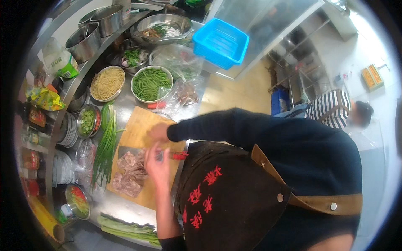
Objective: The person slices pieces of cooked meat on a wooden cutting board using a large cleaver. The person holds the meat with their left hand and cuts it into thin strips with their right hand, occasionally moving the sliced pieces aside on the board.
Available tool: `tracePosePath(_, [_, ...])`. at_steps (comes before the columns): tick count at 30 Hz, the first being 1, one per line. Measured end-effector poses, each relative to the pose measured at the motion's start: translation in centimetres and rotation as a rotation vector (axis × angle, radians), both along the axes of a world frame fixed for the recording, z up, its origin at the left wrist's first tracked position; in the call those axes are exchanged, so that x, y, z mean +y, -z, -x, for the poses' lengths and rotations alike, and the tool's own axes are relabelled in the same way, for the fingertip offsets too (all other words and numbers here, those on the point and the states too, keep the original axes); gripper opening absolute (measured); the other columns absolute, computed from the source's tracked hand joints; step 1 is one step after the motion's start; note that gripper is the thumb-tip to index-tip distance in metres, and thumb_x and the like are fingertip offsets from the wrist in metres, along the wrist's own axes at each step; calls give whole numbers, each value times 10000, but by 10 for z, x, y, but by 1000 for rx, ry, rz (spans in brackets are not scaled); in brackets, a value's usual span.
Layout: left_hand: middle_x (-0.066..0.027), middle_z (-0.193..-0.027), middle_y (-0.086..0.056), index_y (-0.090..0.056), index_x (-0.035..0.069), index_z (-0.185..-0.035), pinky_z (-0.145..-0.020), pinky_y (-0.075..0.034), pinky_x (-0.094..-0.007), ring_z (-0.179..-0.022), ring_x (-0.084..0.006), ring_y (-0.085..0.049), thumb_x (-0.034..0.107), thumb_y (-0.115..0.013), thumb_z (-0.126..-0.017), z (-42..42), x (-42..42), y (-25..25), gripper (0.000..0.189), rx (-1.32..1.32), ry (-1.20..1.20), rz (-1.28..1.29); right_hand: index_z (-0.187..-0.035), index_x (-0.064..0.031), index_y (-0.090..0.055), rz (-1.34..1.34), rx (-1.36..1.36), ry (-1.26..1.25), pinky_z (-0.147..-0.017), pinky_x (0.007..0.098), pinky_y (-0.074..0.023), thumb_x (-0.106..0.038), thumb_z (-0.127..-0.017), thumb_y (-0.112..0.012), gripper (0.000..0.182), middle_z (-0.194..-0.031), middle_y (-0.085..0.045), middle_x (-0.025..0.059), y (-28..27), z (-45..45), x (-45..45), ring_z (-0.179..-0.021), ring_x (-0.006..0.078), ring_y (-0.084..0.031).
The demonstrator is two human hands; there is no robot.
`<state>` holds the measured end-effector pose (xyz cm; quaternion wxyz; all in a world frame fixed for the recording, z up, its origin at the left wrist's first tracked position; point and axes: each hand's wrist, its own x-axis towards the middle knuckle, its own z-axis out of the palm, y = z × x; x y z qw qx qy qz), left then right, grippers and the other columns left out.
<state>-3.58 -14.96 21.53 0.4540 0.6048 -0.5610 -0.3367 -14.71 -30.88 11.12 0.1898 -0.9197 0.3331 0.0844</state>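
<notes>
A wooden cutting board (133, 125) lies before me on the steel counter. Sliced meat (130, 188) is spread over its lower left part, some of it against a grey knife blade (123, 151). A red handle (179, 155) points towards my apron, apparently in line with that blade. My left hand (158, 163) is over the middle of the board, between meat and handle, fingers bent; whether it grips anything is unclear. My right hand (158, 133), blurred, is just above it in the picture, low over the board. Its fingers are partly hidden.
Scallions (106, 144) lie beside the board, leafy stalks (125, 230) below it. Bowls of green beans (150, 84) and noodles (107, 83) stand above. A blue basket (220, 44) is at the top. Plates (63, 168) are stacked under a shelf. A person in stripes (328, 108) is farther off.
</notes>
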Motion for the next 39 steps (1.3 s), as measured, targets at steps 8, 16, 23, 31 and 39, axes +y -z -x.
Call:
tracePosePath(8, [-86,-766,-558,-662,32,-930,-691,-452,-368,-752,-257,-557,47,-746,-699,91,-53,-161,246,-116,234,461,-789,1,-657,317,-113,98,-634,501,-520,-210,-753,-579,228,-749,-664,218,-61,-32,-122,-707,409,-652])
tracePosePath(16, [-99,-813,-580,-628,34,-838,-703,-465,-344,-779,-249,-580,6,-689,-754,127,-80,-165,107,-125,99,458,-787,-30,-704,418,-138,91,-635,463,-540,-165,-725,-584,191,-803,-685,202,-83,-18,-170,-740,357,-679])
tracePosePath(23, [-110,-931,-567,-615,30,-927,-787,-457,-405,-883,-307,-560,17,-700,-749,157,-86,-161,197,-373,17,354,-764,-24,-684,401,-221,28,-629,460,-533,-140,-734,-561,172,-785,-675,203,-88,-12,-188,-740,361,-673])
tracePosePath(31, [-123,-900,-572,-635,9,-958,-769,-457,-403,-854,-311,-567,15,-647,-796,182,-109,-178,163,-438,-121,449,-767,-39,-696,410,-231,-10,-650,450,-535,-124,-738,-571,154,-804,-686,190,-94,-6,-206,-770,348,-680])
tracePosePath(39, [-135,-946,-583,-602,3,-910,-771,-457,-408,-864,-324,-565,-9,-629,-789,200,-101,-184,123,-246,-103,419,-778,-46,-703,392,-271,-59,-652,450,-535,-136,-716,-599,151,-803,-690,177,-98,-11,-200,-772,341,-682])
